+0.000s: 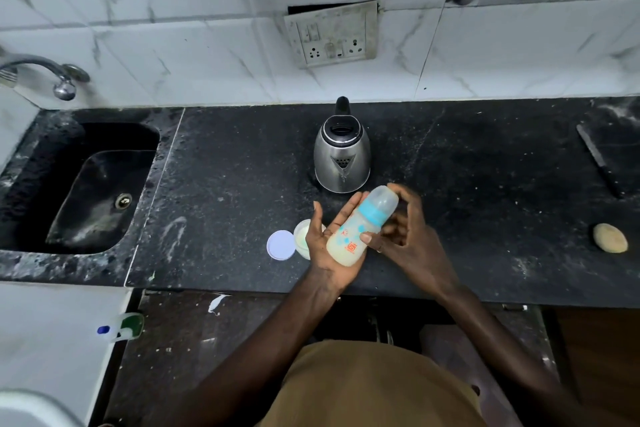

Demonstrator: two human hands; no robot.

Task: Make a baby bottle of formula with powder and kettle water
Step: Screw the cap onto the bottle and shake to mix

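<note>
Across mid-frame, a dark speckled counter [485, 218]; at its left end, a black sink [86, 191]. At centre, a steel kettle [341, 156], contents unseen. Just below it, tilted, the baby bottle [360, 229]: blue collar, clear cap, pale milky liquid, orange print unreadable. Laid on the flat, straight-fingered left hand [322, 250]; clasped by the right hand [408, 236], thumb across, fingers curved behind. Lower left of these, an open tub [302, 236] of pale contents, half hidden, white lid [280, 244] just beside.

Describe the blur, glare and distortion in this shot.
Head view: the right hand is smeared by motion, while the bottle and kettle are fairly sharp. The kettle's steel shows soft highlights, no harsh glare. The wide-angle lens bows the counter and wall tiles.
</note>
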